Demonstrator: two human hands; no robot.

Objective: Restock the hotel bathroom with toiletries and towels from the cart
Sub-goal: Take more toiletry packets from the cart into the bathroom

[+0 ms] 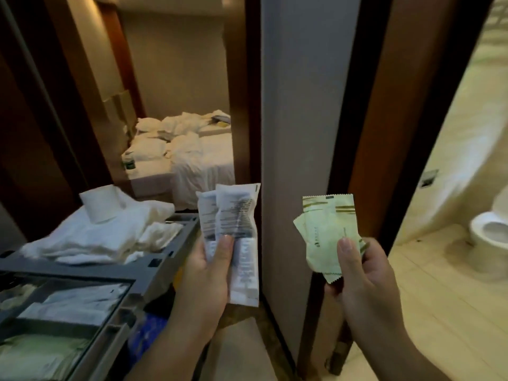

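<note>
left hand (pixel 204 266): gripping two white packets (pixel 233 218)
right hand (pixel 365 273): pinching green sachets (pixel 325 232)
cart (pixel 115 266): just left of the left hand

I count two long white sachets (pixel 233 215) in my left hand (pixel 204 270), two pale green sachets (pixel 321 232) that I can tell apart in my right hand (pixel 365 273), one roll of toilet paper (pixel 103 203) at nine o'clock on the one cart (pixel 82 264), one bed (pixel 203 158) at eleven o'clock, and one toilet (pixel 486 237) at three o'clock.
</note>
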